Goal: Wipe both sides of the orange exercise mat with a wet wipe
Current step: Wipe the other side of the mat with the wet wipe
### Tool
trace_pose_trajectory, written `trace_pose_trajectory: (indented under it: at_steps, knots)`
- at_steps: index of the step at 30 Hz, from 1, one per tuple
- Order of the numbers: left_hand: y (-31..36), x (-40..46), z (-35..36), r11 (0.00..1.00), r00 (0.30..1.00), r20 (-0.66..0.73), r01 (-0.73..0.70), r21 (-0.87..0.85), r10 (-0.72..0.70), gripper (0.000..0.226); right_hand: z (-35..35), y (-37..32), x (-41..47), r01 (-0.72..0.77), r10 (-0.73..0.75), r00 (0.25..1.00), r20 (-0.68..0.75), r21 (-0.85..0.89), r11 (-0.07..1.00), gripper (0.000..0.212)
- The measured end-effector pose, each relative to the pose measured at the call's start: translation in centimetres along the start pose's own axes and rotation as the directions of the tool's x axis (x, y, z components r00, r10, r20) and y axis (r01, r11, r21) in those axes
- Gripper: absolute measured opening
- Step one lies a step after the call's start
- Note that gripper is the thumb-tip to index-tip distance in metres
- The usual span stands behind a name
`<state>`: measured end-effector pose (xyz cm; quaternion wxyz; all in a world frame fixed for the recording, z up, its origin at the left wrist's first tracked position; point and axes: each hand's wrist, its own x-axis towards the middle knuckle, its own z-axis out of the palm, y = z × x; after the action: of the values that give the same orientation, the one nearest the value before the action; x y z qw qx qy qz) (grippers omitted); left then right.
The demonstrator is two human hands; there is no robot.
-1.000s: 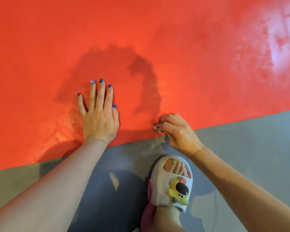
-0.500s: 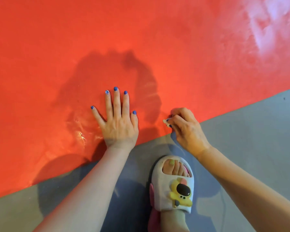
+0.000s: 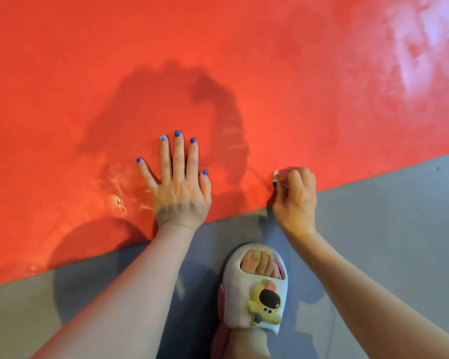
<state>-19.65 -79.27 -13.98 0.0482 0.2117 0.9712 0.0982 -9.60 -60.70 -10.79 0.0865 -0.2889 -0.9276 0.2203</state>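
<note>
The orange exercise mat (image 3: 218, 60) lies flat and fills the upper part of the view, its near edge running diagonally across the grey floor. My left hand (image 3: 178, 187) rests flat on the mat near that edge, fingers spread, holding nothing. My right hand (image 3: 297, 198) is curled at the mat's edge, pinching a small white wet wipe (image 3: 275, 174); only a bit of the wipe shows past the fingertips. Wet shiny streaks sit on the mat left of my left hand.
A grey floor (image 3: 386, 229) borders the mat. My foot in a white slipper (image 3: 257, 288) with a yellow figure stands just below the hands. A pale glare patch (image 3: 420, 42) lies on the mat at the upper right.
Both hands have shifted to the right along the mat's near edge. The left hand stays flat; the right hand keeps its pinch on the wipe.
</note>
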Motion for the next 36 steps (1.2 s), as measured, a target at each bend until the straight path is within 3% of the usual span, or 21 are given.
trace_pose_trajectory:
  at_steps: [5,7,9,12,14,16,19,25,27,32,34,36]
  knots:
    - [0.0,0.0,-0.1,0.999,1.0,0.008,0.025,-0.03,-0.025,0.063,1.3,-2.6,2.5,0.265,-0.278,0.952,0.13,0.113,0.958,0.017]
    - [0.0,-0.1,0.0,0.999,1.0,-0.009,0.021,-0.027,-0.022,0.063,-0.2,0.7,1.8,0.202,-0.207,0.976,0.062,0.081,0.976,0.018]
    - [0.0,-0.1,0.1,1.0,0.999,-0.028,0.017,-0.014,-0.017,0.062,-2.0,4.1,0.8,0.033,-0.032,0.999,-0.028,0.04,0.999,0.017]
    - [0.2,0.0,0.2,1.0,0.999,-0.042,0.011,-0.003,-0.011,0.06,-1.6,4.2,0.7,-0.125,0.123,0.987,-0.104,-0.009,0.992,0.012]
    - [0.2,-0.1,0.1,1.0,0.999,-0.046,0.01,-0.002,-0.01,0.06,0.2,1.0,1.7,-0.093,0.094,0.993,-0.074,0.025,0.995,0.009]
    - [0.2,0.0,0.1,1.0,0.999,-0.042,0.01,-0.004,-0.01,0.061,1.7,-2.2,3.6,0.035,-0.035,0.999,0.006,0.077,0.996,0.012]
    - [0.1,-0.1,0.1,1.0,0.999,-0.042,0.015,-0.019,-0.016,0.061,1.6,-2.0,6.0,0.171,-0.176,0.982,0.064,0.081,0.982,0.017]
    - [0.3,0.0,0.2,1.0,0.999,-0.045,0.011,0.004,-0.011,0.06,-2.3,4.9,3.8,-0.166,0.166,0.976,-0.139,0.007,0.986,0.009]
    - [0.3,-0.1,0.2,1.0,0.999,-0.043,0.008,0.007,-0.008,0.06,-0.6,2.3,5.1,-0.111,0.111,0.984,-0.141,0.014,0.994,0.01]
    - [0.2,-0.1,0.2,1.0,0.999,-0.05,0.013,0.0,-0.013,0.062,2.8,-3.9,8.9,0.238,-0.241,0.97,0.032,0.075,0.968,0.019]
    - [0.2,-0.2,0.2,1.0,0.998,-0.054,0.013,-0.004,-0.013,0.061,1.3,-1.0,8.8,0.183,-0.183,0.983,-0.006,0.035,0.982,0.02]
    - [0.2,-0.1,0.2,1.0,0.999,-0.049,0.013,0.004,-0.013,0.061,-0.9,2.9,8.1,0.004,-0.003,0.996,-0.092,0.004,1.0,0.015]
